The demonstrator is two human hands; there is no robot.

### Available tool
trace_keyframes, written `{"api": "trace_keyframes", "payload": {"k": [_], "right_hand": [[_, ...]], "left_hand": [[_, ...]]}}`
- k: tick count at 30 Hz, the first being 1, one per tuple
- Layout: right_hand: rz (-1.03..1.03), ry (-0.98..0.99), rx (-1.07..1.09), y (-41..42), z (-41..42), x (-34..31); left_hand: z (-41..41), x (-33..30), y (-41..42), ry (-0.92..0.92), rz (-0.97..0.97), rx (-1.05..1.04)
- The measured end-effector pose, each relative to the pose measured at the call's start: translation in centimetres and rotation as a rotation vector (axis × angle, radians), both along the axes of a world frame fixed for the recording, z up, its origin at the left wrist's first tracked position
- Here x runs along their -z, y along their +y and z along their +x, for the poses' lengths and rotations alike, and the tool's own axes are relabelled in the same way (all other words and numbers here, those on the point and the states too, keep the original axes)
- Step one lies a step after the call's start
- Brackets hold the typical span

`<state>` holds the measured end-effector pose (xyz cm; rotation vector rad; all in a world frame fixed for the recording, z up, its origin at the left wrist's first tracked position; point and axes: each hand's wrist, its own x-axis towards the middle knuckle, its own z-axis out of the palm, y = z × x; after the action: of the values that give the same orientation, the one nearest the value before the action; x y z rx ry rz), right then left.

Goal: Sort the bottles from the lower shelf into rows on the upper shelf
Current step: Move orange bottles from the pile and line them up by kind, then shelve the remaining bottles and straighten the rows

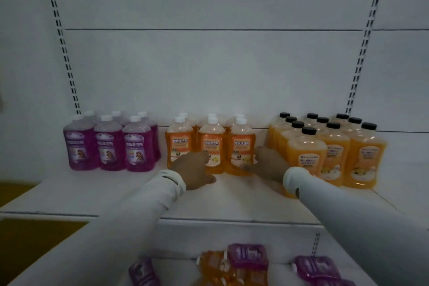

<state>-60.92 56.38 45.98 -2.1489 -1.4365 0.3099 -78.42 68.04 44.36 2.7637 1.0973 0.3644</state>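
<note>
On the upper shelf [116, 190] stand three groups of bottles in rows: purple bottles with white caps [109, 144] at the left, orange bottles with white caps [211, 141] in the middle, and yellow-orange bottles with black caps [329, 148] at the right. My left hand [195, 169] rests against the lower front of the left and middle orange bottles. My right hand [267, 165] reaches in from the right, and its fingers touch the base of the right front orange bottle. Neither hand visibly wraps round a bottle. On the lower shelf lie loose purple bottles [248, 255] and orange bottles [216, 267].
A white back wall with slotted rails [62, 39] rises behind the shelf. Bare shelf board lies in front of the purple group and between the groups. A yellow-brown surface [27, 237] shows at the lower left beside the shelving.
</note>
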Motion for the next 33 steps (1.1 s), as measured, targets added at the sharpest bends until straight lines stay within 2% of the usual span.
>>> {"api": "trace_keyframes", "payload": {"k": [5,11,17,22,33], "right_hand": [[-0.127,-0.23,-0.011,-4.5,-3.8,-1.8],[-0.212,-0.303,-0.034,-10.0,-7.7,0.5],[-0.353,-0.244,0.079,-15.6,-8.1,6.6],[-0.392,-0.149,0.213,-19.2,-6.0,11.4],[-0.386,0.031,0.348,-30.1,4.4,17.8]], "left_hand": [[-3.5,-1.9,-4.2,0.027,0.075,0.152],[-5.5,1.2,-9.1,0.04,0.014,0.345],[-3.9,7.1,-13.3,0.132,-0.048,0.444],[-0.5,11.4,-16.7,0.231,-0.111,0.466],[11.0,18.4,-27.5,0.357,-0.223,0.51]]}}
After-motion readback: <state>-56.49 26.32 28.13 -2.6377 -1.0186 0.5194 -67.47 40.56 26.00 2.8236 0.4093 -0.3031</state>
